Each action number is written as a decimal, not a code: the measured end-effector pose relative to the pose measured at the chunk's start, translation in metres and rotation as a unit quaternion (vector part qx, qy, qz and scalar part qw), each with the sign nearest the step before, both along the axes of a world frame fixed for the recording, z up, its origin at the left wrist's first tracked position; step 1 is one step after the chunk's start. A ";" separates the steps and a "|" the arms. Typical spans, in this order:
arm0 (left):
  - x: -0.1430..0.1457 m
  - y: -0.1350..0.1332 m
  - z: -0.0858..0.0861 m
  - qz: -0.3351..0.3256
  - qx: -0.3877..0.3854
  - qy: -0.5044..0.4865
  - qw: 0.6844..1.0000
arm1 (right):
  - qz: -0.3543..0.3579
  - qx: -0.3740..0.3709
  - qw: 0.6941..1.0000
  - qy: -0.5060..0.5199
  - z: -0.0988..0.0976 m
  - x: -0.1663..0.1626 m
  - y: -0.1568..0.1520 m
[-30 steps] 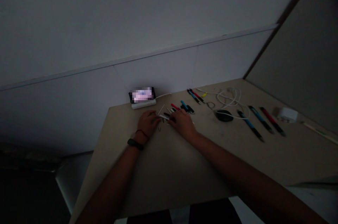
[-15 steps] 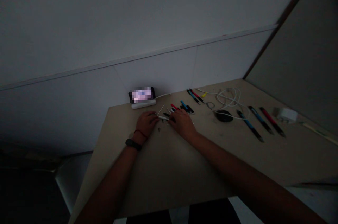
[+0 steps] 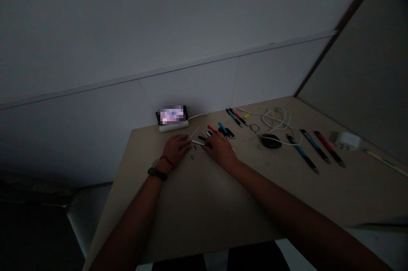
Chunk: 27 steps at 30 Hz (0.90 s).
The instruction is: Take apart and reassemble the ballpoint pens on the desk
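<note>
A slim white pen barrel (image 3: 198,143) lies between my two hands, low over the table. My right hand (image 3: 221,149) is closed on its right end, the fingers pinched together. At its left end are the bent fingertips of my left hand (image 3: 176,148), closed against it. A thin white refill (image 3: 194,133) slants up just past the left fingers. Small pen tips (image 3: 192,157) and other tiny parts lie on the tabletop below the barrel. Beyond my right hand is a pile of pen parts, with a red piece (image 3: 211,129), a blue piece (image 3: 222,127) and black pieces (image 3: 230,132).
A lit phone (image 3: 172,115) leans on a white stand (image 3: 174,126) by the wall. Several assembled pens (image 3: 302,153) lie to the right, near a black mouse (image 3: 270,141), a tangled white cable (image 3: 280,123) and a white adapter (image 3: 349,140). The table's (image 3: 127,169) left edge is close by.
My left hand and wrist have shifted slightly left, and more of the white barrel shows between the hands. My right hand has stayed nearly in place.
</note>
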State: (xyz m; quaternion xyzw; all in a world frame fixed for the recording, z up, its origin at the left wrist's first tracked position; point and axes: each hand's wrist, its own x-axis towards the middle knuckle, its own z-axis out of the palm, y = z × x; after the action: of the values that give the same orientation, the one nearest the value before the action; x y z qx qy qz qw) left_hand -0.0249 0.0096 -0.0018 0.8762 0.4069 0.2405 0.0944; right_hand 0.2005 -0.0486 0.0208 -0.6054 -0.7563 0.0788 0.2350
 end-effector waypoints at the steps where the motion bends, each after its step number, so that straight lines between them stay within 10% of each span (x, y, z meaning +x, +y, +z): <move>1: -0.002 0.000 0.000 -0.011 -0.002 0.007 1.000 | 0.001 0.000 1.000 0.002 0.000 0.000 0.000; 15: -0.003 -0.007 0.003 -0.001 0.000 -0.038 0.999 | -0.003 -0.001 1.000 0.003 0.000 0.000 -0.001; 27: 0.001 -0.012 0.013 0.146 -0.029 -0.227 0.962 | -0.019 0.037 0.998 0.047 0.003 0.001 -0.003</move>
State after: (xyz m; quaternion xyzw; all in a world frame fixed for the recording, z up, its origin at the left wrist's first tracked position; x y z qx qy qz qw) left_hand -0.0239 -0.0023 0.0117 0.7266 0.5048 0.4323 0.1740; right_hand 0.2010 -0.0518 0.0238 -0.6064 -0.7351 0.0750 0.2938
